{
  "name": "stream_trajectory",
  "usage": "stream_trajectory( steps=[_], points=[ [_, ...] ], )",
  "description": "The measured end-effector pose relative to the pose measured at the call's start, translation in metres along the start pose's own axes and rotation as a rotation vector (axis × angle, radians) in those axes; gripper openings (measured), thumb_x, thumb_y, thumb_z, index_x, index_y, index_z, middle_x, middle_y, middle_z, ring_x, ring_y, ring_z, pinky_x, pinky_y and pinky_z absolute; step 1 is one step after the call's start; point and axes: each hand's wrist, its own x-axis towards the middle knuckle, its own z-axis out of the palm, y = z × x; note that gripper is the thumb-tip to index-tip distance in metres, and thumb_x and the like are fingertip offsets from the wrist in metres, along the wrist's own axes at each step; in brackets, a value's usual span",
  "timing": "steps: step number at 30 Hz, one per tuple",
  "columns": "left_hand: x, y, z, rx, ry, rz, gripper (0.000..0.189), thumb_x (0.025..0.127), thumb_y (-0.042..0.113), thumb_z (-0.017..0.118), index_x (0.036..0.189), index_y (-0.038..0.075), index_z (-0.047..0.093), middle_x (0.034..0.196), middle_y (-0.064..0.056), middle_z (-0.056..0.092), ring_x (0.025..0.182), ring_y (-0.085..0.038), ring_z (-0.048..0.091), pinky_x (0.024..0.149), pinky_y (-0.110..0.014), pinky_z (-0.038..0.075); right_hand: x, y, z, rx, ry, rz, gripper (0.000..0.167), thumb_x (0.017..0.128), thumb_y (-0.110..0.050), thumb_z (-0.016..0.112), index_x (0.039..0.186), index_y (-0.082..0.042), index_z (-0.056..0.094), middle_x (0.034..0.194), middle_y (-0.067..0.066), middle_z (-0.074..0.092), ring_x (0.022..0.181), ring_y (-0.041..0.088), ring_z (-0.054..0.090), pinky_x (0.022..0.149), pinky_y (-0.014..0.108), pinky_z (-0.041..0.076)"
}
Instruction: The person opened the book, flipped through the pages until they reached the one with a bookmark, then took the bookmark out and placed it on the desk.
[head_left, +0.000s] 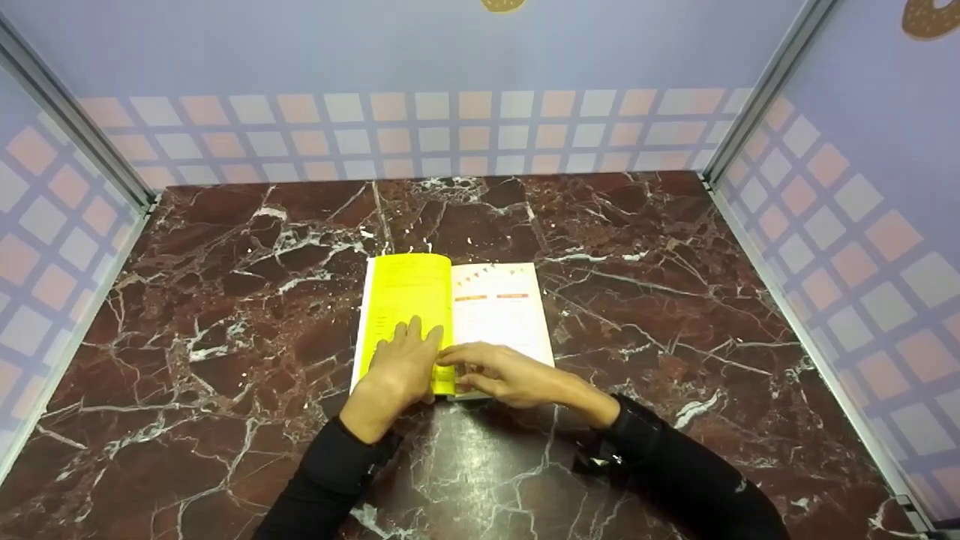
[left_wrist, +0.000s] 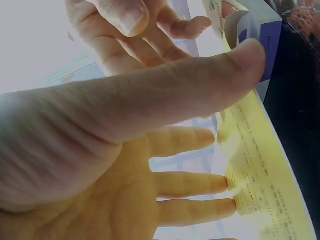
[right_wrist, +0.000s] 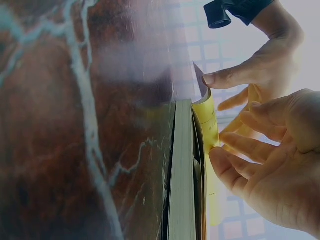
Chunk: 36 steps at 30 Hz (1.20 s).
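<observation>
An open book [head_left: 502, 322] lies on the table, its left page [head_left: 411, 289] bright yellow and its right page white with an orange-red heading and small bunting. My left hand [head_left: 401, 367] rests on the lower part of the yellow page with fingers spread and nearly straight. In the left wrist view, its fingertips touch the printed yellow sheet [left_wrist: 265, 175]. My right hand [head_left: 510, 375] reaches over the lower right page, its fingertips at the yellow page near the fold. The right wrist view shows its fingers [right_wrist: 227, 170] loosely bent against that page, above the thick page block [right_wrist: 181, 175].
The book stands on a dark red marbled table [head_left: 225, 337] with white veins. Pale purple panels with a pink and white check [head_left: 420, 135] enclose the back and both sides. Grey metal posts [head_left: 772, 90] stand in the back corners.
</observation>
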Motion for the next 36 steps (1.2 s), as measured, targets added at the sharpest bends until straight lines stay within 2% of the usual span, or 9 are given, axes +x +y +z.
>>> stream_trajectory(
  steps=[4,8,13,21,27,31,36],
  points=[
    [0.001,-0.001,0.002,-0.029,-0.006,-0.004,0.083,0.063,0.003,0.096,0.132,-0.001,0.05,0.143,-0.033,0.042,0.127,-0.049,0.047,0.095,-0.065,0.05,-0.001,-0.002,-0.001,0.015,-0.004,0.002,0.04,0.1,-0.001,0.059,0.141,0.003,0.056,0.145,0.018,0.057,0.125,0.029,0.061,0.11,0.034,0.046],
    [0.003,-0.003,0.004,-0.058,-0.003,-0.017,0.076,0.062,0.004,0.097,0.123,-0.001,0.052,0.131,-0.03,0.047,0.116,-0.047,0.052,0.088,-0.062,0.054,-0.001,-0.001,0.0,0.031,-0.006,0.01,0.039,0.102,-0.003,0.059,0.14,0.004,0.056,0.14,0.018,0.061,0.116,0.028,0.064,0.104,0.036,0.051],
    [0.003,-0.005,0.005,-0.093,-0.007,-0.024,0.071,0.062,0.006,0.098,0.117,-0.001,0.053,0.121,-0.028,0.05,0.11,-0.048,0.055,0.089,-0.061,0.054,-0.001,-0.003,0.0,0.034,-0.017,0.026,0.039,0.102,-0.005,0.06,0.14,0.004,0.057,0.134,0.018,0.064,0.111,0.024,0.065,0.101,0.037,0.053],
    [0.006,-0.006,0.008,-0.112,-0.009,-0.033,0.077,0.064,0.006,0.097,0.123,-0.006,0.05,0.136,-0.034,0.045,0.115,-0.051,0.054,0.094,-0.059,0.053,-0.003,-0.003,-0.004,0.042,-0.015,0.036,0.038,0.102,-0.007,0.061,0.138,0.004,0.058,0.13,0.019,0.066,0.11,0.025,0.067,0.098,0.035,0.055],
    [0.008,-0.007,0.009,-0.097,-0.028,-0.047,0.084,0.064,0.008,0.098,0.128,-0.006,0.046,0.121,-0.03,0.05,0.108,-0.048,0.057,0.09,-0.059,0.055,-0.007,-0.004,-0.009,0.015,-0.01,0.055,0.039,0.101,-0.007,0.063,0.138,0.003,0.058,0.138,0.02,0.061,0.118,0.033,0.065,0.103,0.04,0.053],
    [0.009,-0.008,0.011,-0.102,-0.032,-0.056,0.095,0.063,0.008,0.099,0.136,-0.008,0.04,0.123,-0.031,0.05,0.11,-0.049,0.058,0.092,-0.059,0.054,-0.01,-0.004,-0.014,-0.067,0.0,0.079,0.04,0.101,-0.012,0.065,0.139,0.001,0.059,0.146,0.021,0.055,0.131,0.034,0.057,0.112,0.045,0.044],
    [0.011,-0.008,0.011,-0.09,-0.059,-0.062,0.094,0.063,0.009,0.099,0.136,-0.01,0.042,0.122,-0.03,0.05,0.111,-0.048,0.058,0.093,-0.058,0.053,-0.017,-0.004,-0.026,-0.161,0.02,0.094,0.042,0.1,-0.015,0.066,0.139,0.0,0.06,0.148,0.02,0.054,0.138,0.034,0.049,0.119,0.047,0.035]
  ],
)
